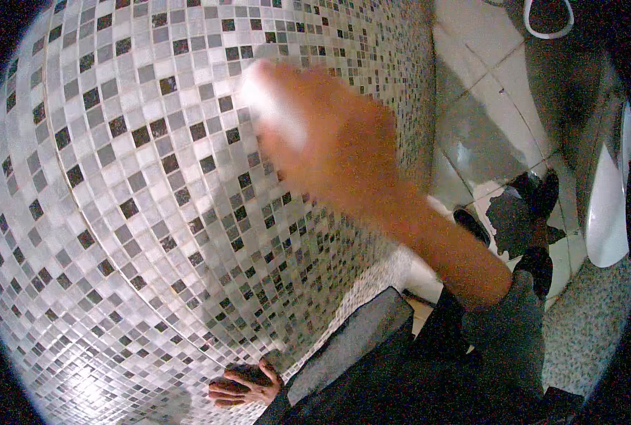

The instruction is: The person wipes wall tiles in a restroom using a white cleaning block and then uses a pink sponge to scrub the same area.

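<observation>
A wall of small square mosaic tiles [135,180] in white, grey and black fills the left and middle of the view. My right hand [336,133], blurred, reaches across it from the lower right. Its fingers are closed around a white object [275,109], perhaps a cloth or sponge; the blur hides its exact kind. The white object appears to be against the tiles. Lower down, my left hand [249,385] rests on the mosaic, empty, with its fingers spread. A grey sleeve [506,329] covers part of my right arm.
Pale floor tiles [485,69] with dark joints run along the wall's foot. A dark shoe or sandal [472,226] shows beside my forearm. At the right stand a smooth white curved object [607,212] and a speckled grey surface [586,329]. A white ring-shaped rim [549,36] is at the top right.
</observation>
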Available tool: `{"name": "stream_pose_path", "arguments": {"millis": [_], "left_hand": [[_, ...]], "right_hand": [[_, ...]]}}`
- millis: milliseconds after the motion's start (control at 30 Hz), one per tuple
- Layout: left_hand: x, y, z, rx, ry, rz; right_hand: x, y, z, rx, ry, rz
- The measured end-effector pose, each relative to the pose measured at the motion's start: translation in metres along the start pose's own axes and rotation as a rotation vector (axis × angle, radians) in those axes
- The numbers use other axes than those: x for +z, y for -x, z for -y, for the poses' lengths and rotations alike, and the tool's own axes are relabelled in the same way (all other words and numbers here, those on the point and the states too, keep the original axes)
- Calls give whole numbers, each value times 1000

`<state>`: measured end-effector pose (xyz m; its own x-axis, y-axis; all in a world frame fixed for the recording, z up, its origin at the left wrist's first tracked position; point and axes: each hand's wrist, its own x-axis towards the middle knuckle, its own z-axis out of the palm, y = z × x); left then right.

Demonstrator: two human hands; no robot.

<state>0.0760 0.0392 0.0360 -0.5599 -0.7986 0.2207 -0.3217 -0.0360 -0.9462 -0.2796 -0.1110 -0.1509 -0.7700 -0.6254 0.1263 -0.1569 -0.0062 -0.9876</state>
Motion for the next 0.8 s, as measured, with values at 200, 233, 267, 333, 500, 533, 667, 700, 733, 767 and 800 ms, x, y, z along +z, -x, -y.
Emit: {"name": "stream_pose_path", "arguments": {"millis": [200,233,267,333,500,533,667,700,733,767,800], "left_hand": [[-5,-4,-6,9,39,-19],[0,-3,-8,10,60,-41],[0,-3,-9,16,71,-27],[1,-4,-9,4,58,-12],[1,-1,-2,12,-9,-9],[1,-4,-5,6,8,-20],[0,-4,-8,17,38,-21],[1,-7,-11,28,52,-27],[1,-4,-9,20,38,-22],[2,-5,-9,12,29,-22],[0,-2,-3,-8,-4,-13]], "right_hand": [[13,-21,-64,-165,-12,-129],[6,-29,-77,-73,44,-190],[0,-28,-84,-70,62,-194],[3,-34,-80,46,105,-89],[25,26,-34,-335,61,-161],[27,21,-45,-410,111,-219],[-4,-16,-82,-8,114,-108],[-9,-13,-93,20,134,-114],[-3,-13,-96,39,126,-112],[4,4,-86,-7,107,-55],[15,34,-57,-59,62,18]]}}
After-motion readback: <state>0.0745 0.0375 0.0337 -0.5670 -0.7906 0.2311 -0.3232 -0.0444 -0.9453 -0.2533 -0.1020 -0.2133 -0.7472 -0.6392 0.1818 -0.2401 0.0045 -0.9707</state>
